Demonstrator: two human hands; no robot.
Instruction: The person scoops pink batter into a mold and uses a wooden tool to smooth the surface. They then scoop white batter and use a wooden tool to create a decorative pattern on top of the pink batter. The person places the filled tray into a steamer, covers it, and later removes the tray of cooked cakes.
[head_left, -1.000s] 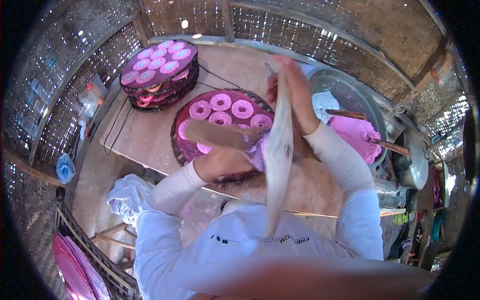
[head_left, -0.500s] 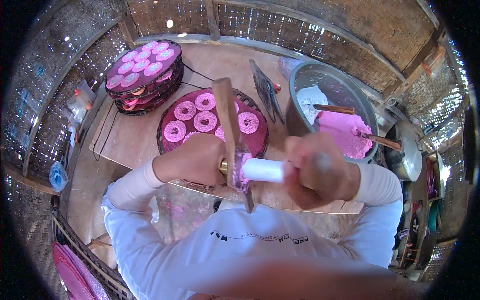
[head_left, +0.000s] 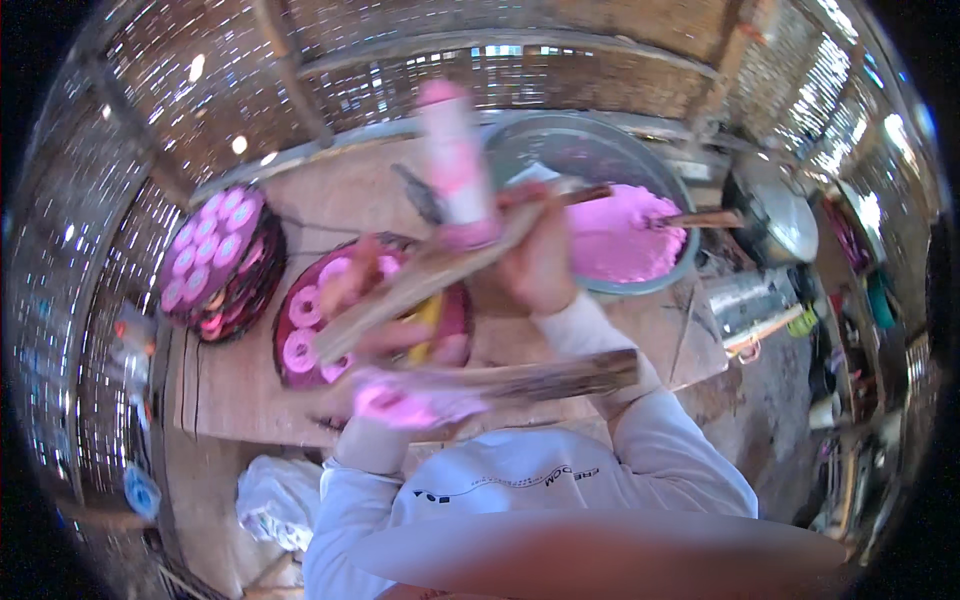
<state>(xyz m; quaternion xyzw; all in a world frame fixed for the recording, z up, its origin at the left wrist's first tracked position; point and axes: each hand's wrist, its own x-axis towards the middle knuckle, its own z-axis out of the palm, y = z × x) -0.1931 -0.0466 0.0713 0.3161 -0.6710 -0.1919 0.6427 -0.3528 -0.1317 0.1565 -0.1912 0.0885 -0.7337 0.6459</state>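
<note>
Two parts of a wooden hand press are apart, both blurred by motion. My right hand (head_left: 540,265) is closed round one end of a slanting wooden bar, from which a white plunger (head_left: 458,175) smeared with pink dough points away from me. My left hand (head_left: 385,320), smeared and partly behind that bar, seems wrapped round a brass-coloured tube (head_left: 426,325). Nearer my body lies the other wooden bar (head_left: 560,380), with pink dough (head_left: 410,400) heaped at its left part. Below the left hand is a round tray (head_left: 283,345) with pink dough rings (head_left: 301,350).
Stacked round trays (head_left: 215,255) of pink rings stand at the table's left. A large grey basin (head_left: 505,145) at the back right holds pink dough (head_left: 620,235) and a wooden-handled tool (head_left: 700,218). Beyond it is a metal pot (head_left: 780,220). A white bag (head_left: 280,500) lies below the table's front edge.
The white plunger has come out of the press and turned to point away from me. Both bars have swung round, and the view has shifted to the right.
</note>
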